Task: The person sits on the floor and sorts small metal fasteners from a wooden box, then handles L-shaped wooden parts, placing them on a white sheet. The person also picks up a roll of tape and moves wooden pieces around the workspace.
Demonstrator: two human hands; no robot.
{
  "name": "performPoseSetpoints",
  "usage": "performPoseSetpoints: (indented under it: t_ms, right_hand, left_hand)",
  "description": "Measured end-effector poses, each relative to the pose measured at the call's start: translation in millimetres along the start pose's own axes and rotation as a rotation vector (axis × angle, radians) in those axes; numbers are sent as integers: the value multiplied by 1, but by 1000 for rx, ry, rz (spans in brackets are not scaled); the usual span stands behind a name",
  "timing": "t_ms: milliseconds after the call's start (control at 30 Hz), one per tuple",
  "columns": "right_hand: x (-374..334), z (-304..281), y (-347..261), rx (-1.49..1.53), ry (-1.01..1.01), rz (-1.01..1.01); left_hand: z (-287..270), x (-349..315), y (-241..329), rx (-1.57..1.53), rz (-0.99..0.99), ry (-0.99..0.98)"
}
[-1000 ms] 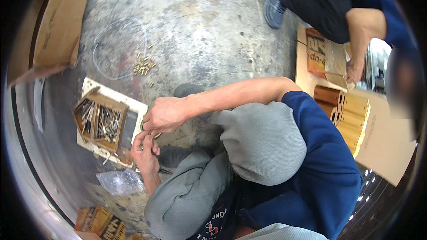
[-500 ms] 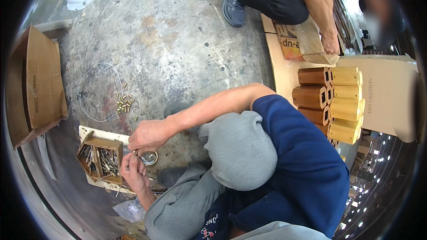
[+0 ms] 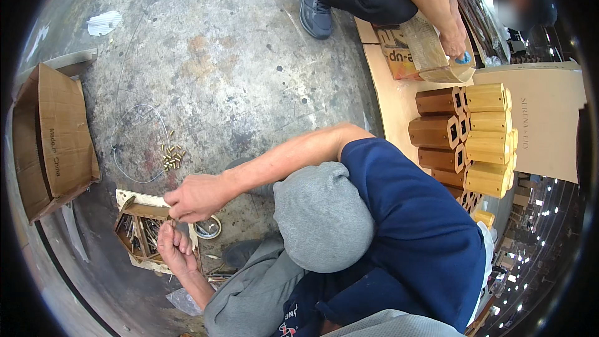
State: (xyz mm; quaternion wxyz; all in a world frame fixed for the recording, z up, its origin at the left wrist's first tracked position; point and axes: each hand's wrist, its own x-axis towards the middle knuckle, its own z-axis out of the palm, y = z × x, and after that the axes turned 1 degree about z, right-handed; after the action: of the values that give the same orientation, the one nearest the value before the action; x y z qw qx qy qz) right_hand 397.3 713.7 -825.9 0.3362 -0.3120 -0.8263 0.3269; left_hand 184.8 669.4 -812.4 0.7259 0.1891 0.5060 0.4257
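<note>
My right hand reaches over my raised right knee, fingers closed in a pinch. Just below it, my left hand is raised with thumb and forefinger pressed together. The fingertips of both hands nearly meet; anything between them is too small to make out. Beneath and beside them, a divided wooden tray of thin metal pieces rests on a white board. A tape roll lies by my right hand. Several small brass cylinders are scattered on the floor beyond, beside a loop of thin pale wire.
An open carton stands at left. Brown wooden blocks and yellow ones are stacked on cardboard at right. At top right, a crouching co-worker's hand holds something blue at a carton. A plastic bag lies near my left forearm.
My hands have shifted slightly left and stay close together. The whole view has tilted a little. Something blue now shows in the co-worker's hand.
</note>
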Motion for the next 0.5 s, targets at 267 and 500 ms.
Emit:
performPoseSetpoints:
  t_ms: [267,500]
  right_hand:
    - [5,18,11,565,125,408]
    - [6,6,8,847,149,538]
  left_hand:
    - [7,2,7,171,238,71]
    - [33,3,-6,332,291,83]
